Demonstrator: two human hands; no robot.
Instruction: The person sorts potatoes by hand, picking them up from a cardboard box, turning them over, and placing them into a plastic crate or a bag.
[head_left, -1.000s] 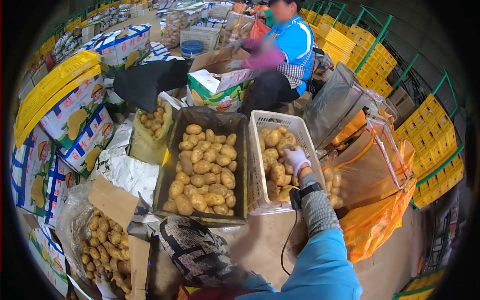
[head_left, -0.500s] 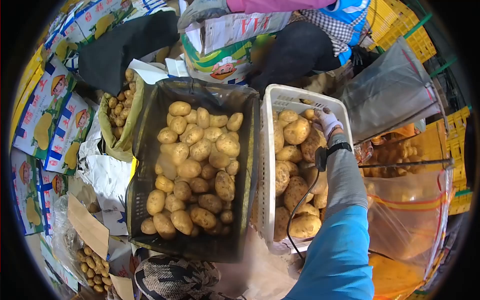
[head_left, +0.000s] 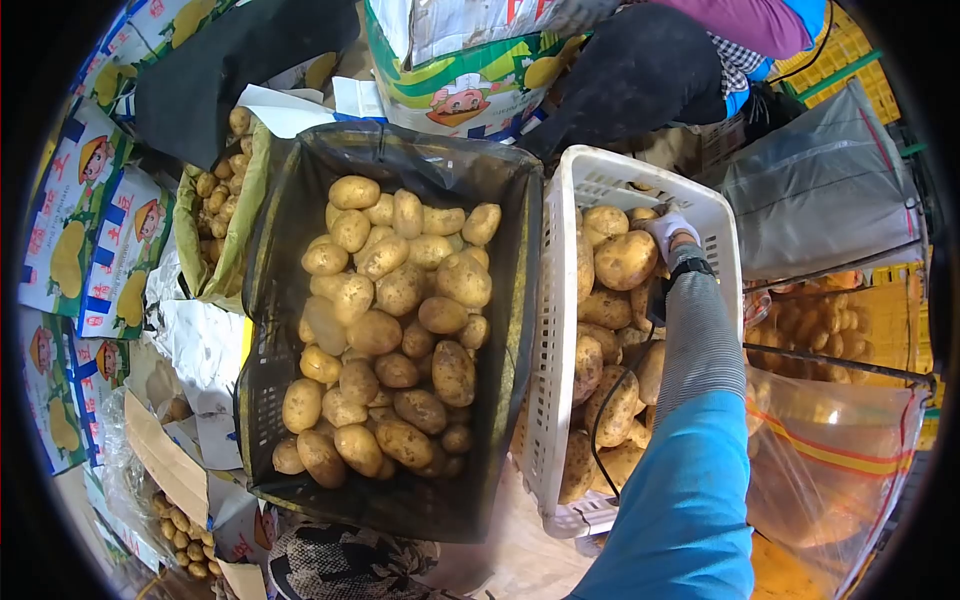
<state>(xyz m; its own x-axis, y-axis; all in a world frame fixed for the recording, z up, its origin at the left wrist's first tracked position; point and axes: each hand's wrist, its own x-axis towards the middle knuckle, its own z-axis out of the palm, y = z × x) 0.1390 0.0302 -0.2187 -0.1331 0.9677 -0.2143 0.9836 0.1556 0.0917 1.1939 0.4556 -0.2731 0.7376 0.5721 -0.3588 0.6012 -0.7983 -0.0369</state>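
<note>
My right hand (head_left: 672, 230), in a pale glove, reaches into the far end of a white plastic crate (head_left: 553, 330). Large, soil-flecked potatoes (head_left: 626, 260) fill this crate. The fingers point down among smaller potatoes near the far wall; their tips are hidden, so a grip cannot be made out. A dark strap with a cable sits at the wrist. To the left stands a dark, lined crate (head_left: 262, 400) holding many medium potatoes (head_left: 398, 290). My left hand is out of view.
A green sack (head_left: 262, 200) of small potatoes stands at left, near printed cartons (head_left: 130, 260). Beyond the crates, another person's dark-clad leg (head_left: 640, 80) is beside a printed box (head_left: 460, 85). Plastic-lined bins (head_left: 830, 430) line the right; patterned cloth (head_left: 345, 560) shows below.
The view has shifted slightly. My right hand has gone deeper among the potatoes at the white crate's far end. The other person's gloved hand on the box has left view.
</note>
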